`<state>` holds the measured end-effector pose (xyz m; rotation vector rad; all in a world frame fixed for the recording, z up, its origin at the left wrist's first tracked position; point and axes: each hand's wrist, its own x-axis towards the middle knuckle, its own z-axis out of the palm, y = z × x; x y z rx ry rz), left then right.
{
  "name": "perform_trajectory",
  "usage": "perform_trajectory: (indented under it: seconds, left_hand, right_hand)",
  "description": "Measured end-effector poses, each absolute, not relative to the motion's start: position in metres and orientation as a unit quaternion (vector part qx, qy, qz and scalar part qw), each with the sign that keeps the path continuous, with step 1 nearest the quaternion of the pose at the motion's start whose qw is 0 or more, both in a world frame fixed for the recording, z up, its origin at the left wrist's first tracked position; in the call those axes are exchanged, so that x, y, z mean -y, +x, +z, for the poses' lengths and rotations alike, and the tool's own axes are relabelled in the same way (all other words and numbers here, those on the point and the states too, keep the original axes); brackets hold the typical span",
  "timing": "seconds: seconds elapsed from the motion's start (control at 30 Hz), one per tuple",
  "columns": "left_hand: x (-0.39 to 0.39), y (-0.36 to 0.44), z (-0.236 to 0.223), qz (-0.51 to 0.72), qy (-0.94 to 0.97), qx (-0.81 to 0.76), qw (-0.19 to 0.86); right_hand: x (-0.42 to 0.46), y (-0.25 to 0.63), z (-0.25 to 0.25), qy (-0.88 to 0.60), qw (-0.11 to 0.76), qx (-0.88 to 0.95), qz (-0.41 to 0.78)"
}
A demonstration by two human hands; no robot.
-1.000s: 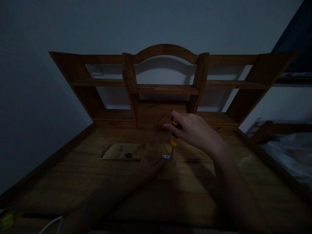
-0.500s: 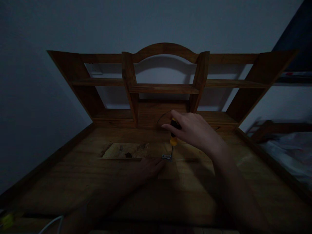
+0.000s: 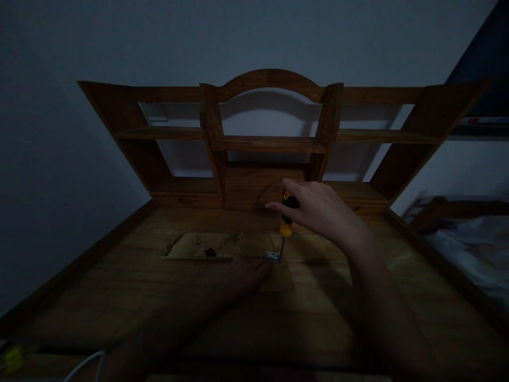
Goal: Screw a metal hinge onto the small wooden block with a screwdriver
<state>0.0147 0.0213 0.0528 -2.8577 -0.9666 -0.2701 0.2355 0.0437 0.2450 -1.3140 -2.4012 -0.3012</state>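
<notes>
My right hand [image 3: 314, 204] is closed round the yellow and black handle of a screwdriver [image 3: 285, 229]. The screwdriver stands nearly upright, leaning slightly, with its shaft reaching down to the right end of a small metal hinge [image 3: 272, 256]. The hinge lies along the near edge of a slot in the wooden desktop [image 3: 159, 292], at a small wooden piece [image 3: 277, 278]. My left hand [image 3: 244, 273] rests low on the wood, fingers stretched toward the hinge's left end. Dim light hides whether those fingertips touch the metal. The screwdriver's tip is too small to see clearly.
A wooden shelf unit [image 3: 268, 143] with an arched top rises at the back against the wall. Left of the hinge is a pale, rough recess [image 3: 207, 246]. A white cable [image 3: 85, 363] and a blurred yellow object [image 3: 14, 359] are at lower left.
My right hand and the screwdriver handle have shifted slightly to the right, so the shaft leans a little more. My left hand stays beside the hinge.
</notes>
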Motion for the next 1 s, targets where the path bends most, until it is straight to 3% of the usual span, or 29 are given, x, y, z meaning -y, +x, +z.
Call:
perform_trajectory:
  seconds: [0.27, 0.8, 1.0]
  left_hand:
    - [-0.022, 0.016, 0.054, -0.086, -0.943, 0.317, 0.055]
    - [-0.025, 0.014, 0.042, -0.131, -0.939, 0.308, 0.074]
    - [-0.023, 0.014, 0.048, -0.113, -0.943, 0.308, 0.064]
  right_hand:
    - [-0.039, 0.233, 0.248, -0.438, 0.205, 0.874, -0.051]
    - [-0.046, 0.238, 0.247, -0.517, 0.158, 0.827, -0.157]
    - [-0.044, 0.239, 0.248, -0.468, 0.190, 0.860, -0.070]
